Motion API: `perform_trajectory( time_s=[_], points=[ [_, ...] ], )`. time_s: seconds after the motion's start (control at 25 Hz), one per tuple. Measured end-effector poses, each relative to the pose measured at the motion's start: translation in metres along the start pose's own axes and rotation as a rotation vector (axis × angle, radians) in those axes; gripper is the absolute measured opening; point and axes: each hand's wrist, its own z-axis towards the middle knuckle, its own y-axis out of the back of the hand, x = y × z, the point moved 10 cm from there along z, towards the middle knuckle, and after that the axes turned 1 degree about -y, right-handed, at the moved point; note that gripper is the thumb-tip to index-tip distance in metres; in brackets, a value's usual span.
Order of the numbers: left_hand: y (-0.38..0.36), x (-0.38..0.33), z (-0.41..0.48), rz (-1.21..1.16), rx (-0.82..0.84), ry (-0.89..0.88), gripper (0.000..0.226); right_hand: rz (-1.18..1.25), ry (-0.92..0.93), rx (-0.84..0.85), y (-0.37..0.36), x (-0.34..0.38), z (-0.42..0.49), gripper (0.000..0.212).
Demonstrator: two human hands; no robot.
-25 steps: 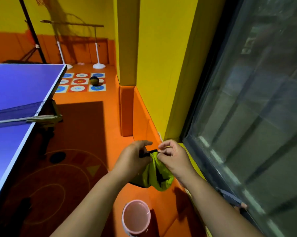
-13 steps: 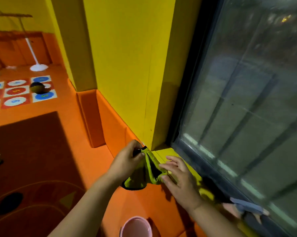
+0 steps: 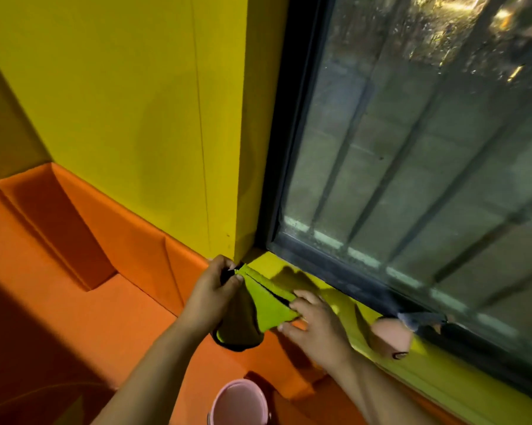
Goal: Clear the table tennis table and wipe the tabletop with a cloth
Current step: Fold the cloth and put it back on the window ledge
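At corner end of yellow window sill (image 3: 266, 263): green cloth (image 3: 267, 305) draped over sill edge, long axis along sill, between both hands. Left hand (image 3: 211, 294) pinches corner-end tip; right hand (image 3: 316, 323), fingers flat and spread, presses other end.

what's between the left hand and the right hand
The green cloth, pinched by the left hand and touched by the right hand, as the head view shows.

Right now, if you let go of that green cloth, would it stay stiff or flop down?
Probably floppy: the green cloth with black edging sags and folds below where the left hand pinches its corner. Likely light, since a pinch holds it up. Soft fabric, so it likely won't roll.
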Motion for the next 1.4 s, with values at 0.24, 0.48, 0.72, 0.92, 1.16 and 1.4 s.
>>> perform_trajectory(
  time_s=[0.24, 0.48, 0.72, 0.92, 1.16, 1.4],
  points=[
    [-0.053, 0.023, 0.015, -0.09, 0.104, 0.124, 0.023, 0.341, -0.286, -0.262, 0.068, -0.055, 0.033, 0.02],
    [-0.074, 0.108, 0.042, -0.233, -0.182, 0.512, 0.018, -0.151, -0.118, -0.176, 0.052, -0.027, 0.129, 0.055],
    [-0.061, 0.162, 0.044, -0.336, -0.381, 0.731, 0.019, -0.292, 0.037, 0.109, -0.038, -0.033, 0.129, 0.041],
    [-0.056, 0.177, 0.049, -0.298, -0.419, 0.737, 0.009, -0.435, -0.004, 0.411, -0.098, -0.089, 0.084, 0.082],
    [-0.056, 0.149, 0.032, 0.142, -0.409, 0.666, 0.027, -0.319, 0.078, 0.182, -0.029, -0.075, 0.056, 0.051],
    [-0.135, 0.064, 0.017, 0.501, -0.173, 0.263, 0.064, -0.492, 0.14, -0.281, 0.095, -0.089, -0.024, 0.034]
  ],
)
